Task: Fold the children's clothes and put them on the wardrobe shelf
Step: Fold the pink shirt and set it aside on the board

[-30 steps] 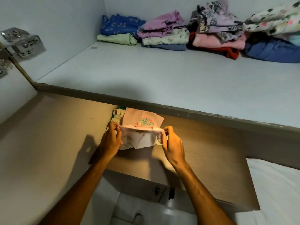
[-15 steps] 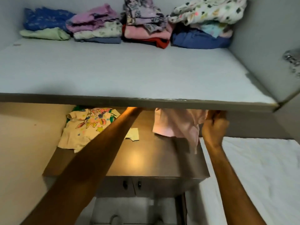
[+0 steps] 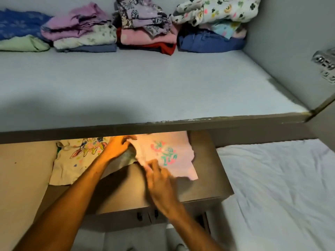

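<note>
A small pink shirt [image 3: 170,153] with a green and pink print lies spread on the brown cabinet top [image 3: 208,182] below the wardrobe shelf [image 3: 145,84]. My left hand [image 3: 117,147] pinches its upper left edge. My right hand [image 3: 159,180] grips its lower left edge. A cream shirt [image 3: 72,160] with a colourful cartoon print lies flat to the left, partly under my left arm. The pink shirt's far edge is hidden behind the shelf's front lip.
Several stacks of folded clothes [image 3: 145,28] line the back of the grey shelf. A wardrobe side wall [image 3: 290,42] with a metal hinge [image 3: 326,66] stands at the right. A white bed sheet [image 3: 281,187] lies right of the cabinet.
The pink shirt, held up bunched half a second ago, now lies spread print-up on the cabinet top. Both hands have come down to its left edge. The view shifted.
</note>
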